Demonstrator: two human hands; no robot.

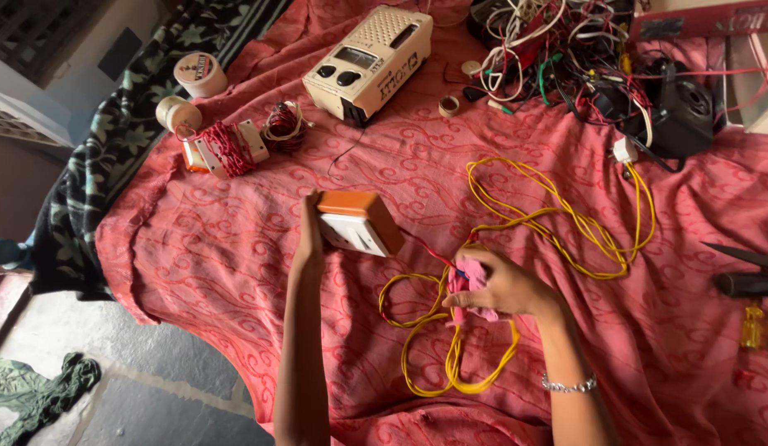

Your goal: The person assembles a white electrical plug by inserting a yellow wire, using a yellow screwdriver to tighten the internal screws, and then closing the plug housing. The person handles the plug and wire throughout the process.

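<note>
My left hand (309, 235) holds up an orange box with a white switch plate (359, 221) by its left side. A thin red wire (425, 246) runs from the box toward my right hand (504, 287). That hand is closed on a pink cloth-like piece (469, 289) and on the wires there. Yellow wire (557, 216) lies in loops on the red patterned cloth (235, 248), with more loops (450, 363) below my right hand.
A cream radio (369, 62) lies at the top. Beside it are a tangle of wires (565, 49), a black device (685, 116), tape rolls (200, 74), a red-wound spool (227, 149). Pliers (747, 277) and a yellow screwdriver (751, 326) lie at right.
</note>
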